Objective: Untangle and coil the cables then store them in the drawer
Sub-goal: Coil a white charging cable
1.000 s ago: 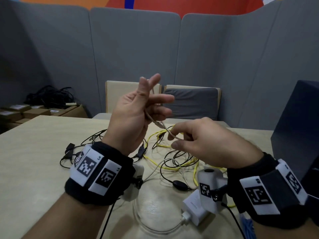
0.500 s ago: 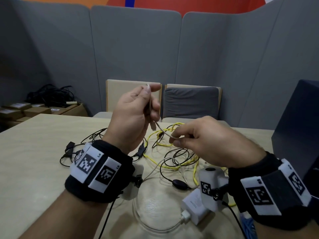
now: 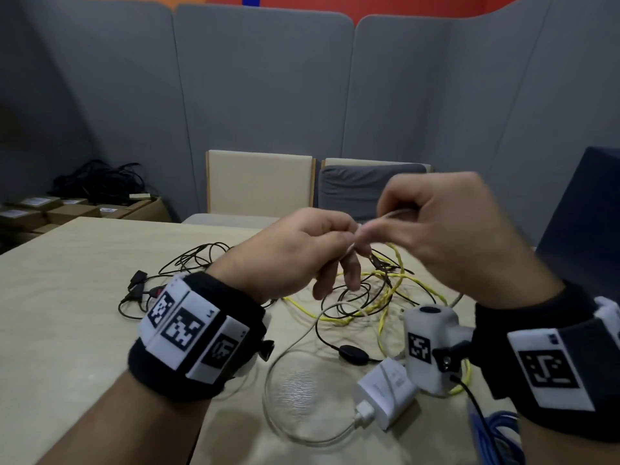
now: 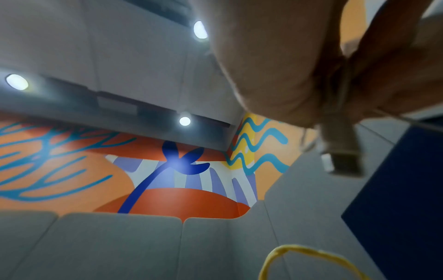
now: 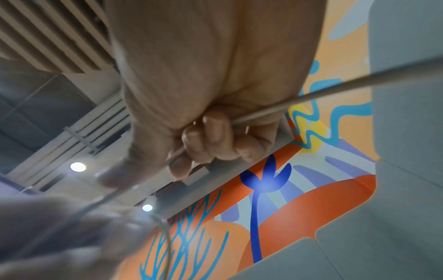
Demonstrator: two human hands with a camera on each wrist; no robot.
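Both hands are raised above the table and meet over the cable tangle. My left hand (image 3: 322, 243) pinches a thin white cable (image 3: 302, 333) near its plug end (image 4: 345, 164). My right hand (image 3: 419, 216) grips the same white cable (image 5: 294, 102) in curled fingers (image 5: 210, 140), close against the left. The cable runs down to a loop on the table and into a white charger (image 3: 385, 391). A yellow cable (image 3: 392, 290) and thin black cables (image 3: 188, 260) lie tangled beneath the hands. No drawer is in view.
The wooden table (image 3: 67, 330) has bare room at the left. A blue cable (image 3: 496, 431) lies at the near right edge. A dark blue panel (image 3: 583, 223) stands at the right. Two chairs (image 3: 258, 182) sit behind the table, and cardboard boxes (image 3: 67, 209) with black cables at far left.
My left hand has dropped from upright and turned its fingers toward the right. My right hand has risen and moved in, so both now meet on the white cable.
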